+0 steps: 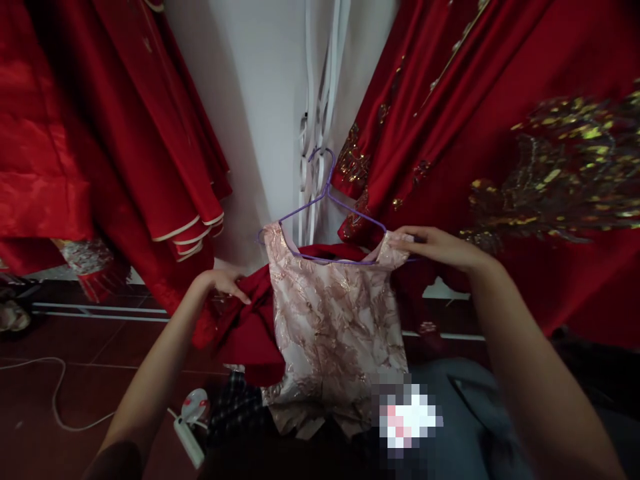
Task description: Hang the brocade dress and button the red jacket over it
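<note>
A pink top with a gold leaf pattern (335,327) hangs on a purple wire hanger (325,197) in front of me. My right hand (435,247) pinches the top's right shoulder strap where it sits on the hanger. My left hand (223,283) rests with its fingers curled on a dark red cloth (245,327) that lies behind and to the left of the pink top. The hanger's hook points up toward a white wall.
Red garments hang at the left (100,133). A red gown with gold embroidery (500,147) hangs at the right. A white power strip (187,437) and a white cable (55,400) lie on the dark red floor. White straps (320,100) hang down the wall.
</note>
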`<state>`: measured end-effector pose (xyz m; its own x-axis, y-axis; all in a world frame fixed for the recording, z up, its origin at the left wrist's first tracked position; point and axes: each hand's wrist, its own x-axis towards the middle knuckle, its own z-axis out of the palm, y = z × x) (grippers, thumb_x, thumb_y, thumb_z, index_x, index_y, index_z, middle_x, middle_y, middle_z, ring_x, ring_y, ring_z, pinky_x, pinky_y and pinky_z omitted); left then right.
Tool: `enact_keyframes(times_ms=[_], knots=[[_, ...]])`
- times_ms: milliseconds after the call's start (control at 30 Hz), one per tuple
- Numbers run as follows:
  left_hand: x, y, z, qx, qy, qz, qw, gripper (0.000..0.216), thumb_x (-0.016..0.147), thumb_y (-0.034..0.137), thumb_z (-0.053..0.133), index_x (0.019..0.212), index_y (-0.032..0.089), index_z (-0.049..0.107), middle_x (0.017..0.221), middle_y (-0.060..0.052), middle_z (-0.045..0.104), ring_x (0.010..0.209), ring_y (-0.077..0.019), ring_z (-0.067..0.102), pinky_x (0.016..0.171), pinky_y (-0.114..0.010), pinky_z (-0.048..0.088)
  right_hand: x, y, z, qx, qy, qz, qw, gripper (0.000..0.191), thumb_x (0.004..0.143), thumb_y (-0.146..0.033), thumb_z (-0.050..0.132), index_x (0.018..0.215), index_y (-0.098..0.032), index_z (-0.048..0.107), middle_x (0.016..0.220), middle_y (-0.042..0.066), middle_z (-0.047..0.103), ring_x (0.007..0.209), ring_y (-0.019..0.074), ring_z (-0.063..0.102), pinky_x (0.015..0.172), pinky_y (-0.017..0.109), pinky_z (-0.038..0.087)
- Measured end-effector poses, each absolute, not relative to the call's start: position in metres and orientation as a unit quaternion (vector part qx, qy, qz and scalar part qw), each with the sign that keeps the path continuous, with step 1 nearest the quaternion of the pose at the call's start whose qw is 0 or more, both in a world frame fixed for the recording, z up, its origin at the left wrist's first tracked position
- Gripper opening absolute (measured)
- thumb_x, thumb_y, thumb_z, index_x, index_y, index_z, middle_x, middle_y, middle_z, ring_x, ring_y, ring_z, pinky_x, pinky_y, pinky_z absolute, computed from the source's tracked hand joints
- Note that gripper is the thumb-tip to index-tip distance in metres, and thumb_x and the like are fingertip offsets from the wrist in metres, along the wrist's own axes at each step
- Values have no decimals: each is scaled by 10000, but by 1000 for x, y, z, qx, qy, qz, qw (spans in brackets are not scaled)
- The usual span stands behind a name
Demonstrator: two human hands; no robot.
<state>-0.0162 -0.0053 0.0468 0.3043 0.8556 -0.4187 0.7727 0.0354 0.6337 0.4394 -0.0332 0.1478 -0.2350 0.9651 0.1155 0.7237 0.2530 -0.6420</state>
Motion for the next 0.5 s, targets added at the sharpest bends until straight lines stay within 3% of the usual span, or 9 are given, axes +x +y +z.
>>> enact_keyframes(times_ms=[33, 100, 200, 333, 433, 500], knots=[[-14, -3, 48, 711, 589, 46, 381, 769, 420, 420, 802, 1119, 162, 609, 1036, -121, 677, 923, -285, 636, 783, -331, 501, 439, -30, 143, -541, -758, 255, 260, 445, 733, -543, 600, 953, -160, 662, 978, 75, 673, 878, 180, 588, 800, 283, 448], [-5, 3, 55, 751, 579, 155, 278, 882, 556, 503, 726, 1310, 147, 438, 1253, -170, 549, 1103, -284, 554, 890, -338, 452, 439, -22, 133, -519, -759, 258, 296, 428, 734, -528, 604, 931, -151, 653, 964, 75, 669, 863, 179, 584, 807, 297, 442], [18, 14, 70, 802, 486, 322, 130, 727, 786, 510, 521, 1398, 191, 290, 1401, -138, 391, 1268, -235, 396, 1018, -344, 338, 437, -13, 121, -537, -731, 197, 372, 389, 738, -508, 604, 920, -168, 657, 944, 52, 675, 842, 173, 596, 823, 314, 445], [45, 24, 84, 818, 465, 336, 36, 507, 878, 467, 397, 1322, 222, 415, 1258, -97, 516, 1160, -218, 477, 988, -335, 341, 431, -13, 113, -537, -715, 141, 424, 351, 738, -481, 612, 905, -178, 670, 953, 43, 685, 908, 195, 606, 866, 348, 443], [53, 24, 88, 800, 508, 320, -14, 407, 891, 466, 364, 1080, 202, 609, 1021, -94, 612, 950, -211, 569, 842, -286, 400, 428, -13, 109, -533, -692, 144, 465, 335, 712, -467, 639, 871, -174, 678, 929, 46, 692, 902, 202, 610, 849, 359, 455], [51, 22, 88, 788, 520, 328, -33, 411, 893, 475, 348, 942, 208, 658, 935, -80, 636, 852, -194, 583, 742, -253, 398, 430, -11, 105, -537, -663, 156, 497, 312, 702, -443, 651, 867, -181, 680, 922, 42, 694, 883, 194, 613, 822, 349, 467]])
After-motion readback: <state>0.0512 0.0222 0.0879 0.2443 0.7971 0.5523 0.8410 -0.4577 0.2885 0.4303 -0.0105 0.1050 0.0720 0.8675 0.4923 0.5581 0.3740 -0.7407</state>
